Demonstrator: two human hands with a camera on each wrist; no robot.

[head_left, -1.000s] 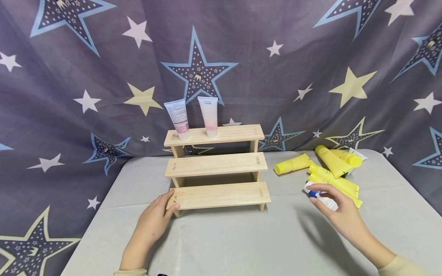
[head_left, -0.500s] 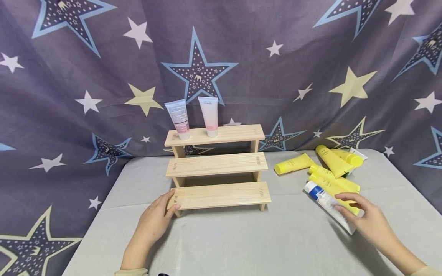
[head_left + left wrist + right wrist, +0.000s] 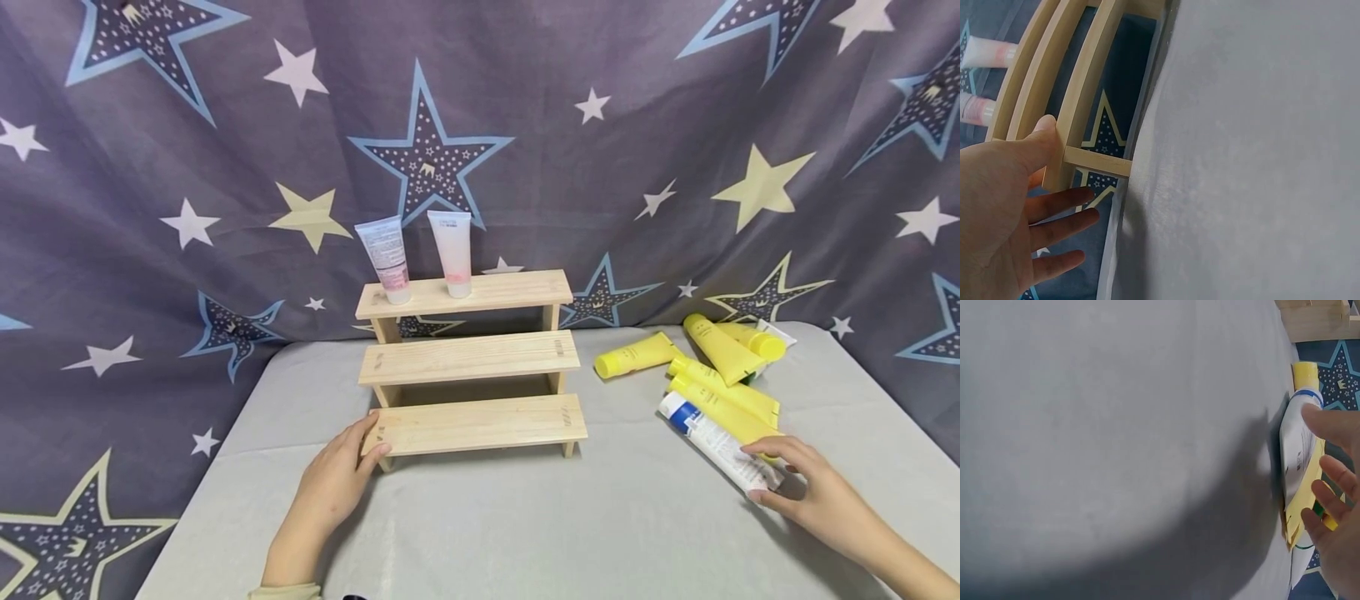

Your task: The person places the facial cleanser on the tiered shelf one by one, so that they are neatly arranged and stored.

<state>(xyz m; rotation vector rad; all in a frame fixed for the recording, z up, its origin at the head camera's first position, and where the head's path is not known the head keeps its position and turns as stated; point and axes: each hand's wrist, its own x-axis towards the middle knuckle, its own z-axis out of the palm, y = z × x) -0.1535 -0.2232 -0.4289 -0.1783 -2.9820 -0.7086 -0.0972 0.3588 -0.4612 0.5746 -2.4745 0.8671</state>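
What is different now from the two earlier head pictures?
The right hand moved right and nearer, along the white tube to its flat end, which seems slightly turned; whether it grips is unclear. The left hand stayed on the wooden stand; yellow tubes look unmoved.

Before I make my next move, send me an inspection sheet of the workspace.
Surface: grey cloth-covered table, faintly creased.
Job's things: three-tier wooden display rack; two pink-and-white squeeze tubes standing on its top tier; blue-banded white tube lying by five yellow squeeze tubes.
Clutter: dark object, cut off, unidentifiable.
Left grip: holds bottom tier's left end.
Right grip: at white tube's end; hold unclear.
Cables: nothing seen.
Surroundings: star-print backdrop behind.
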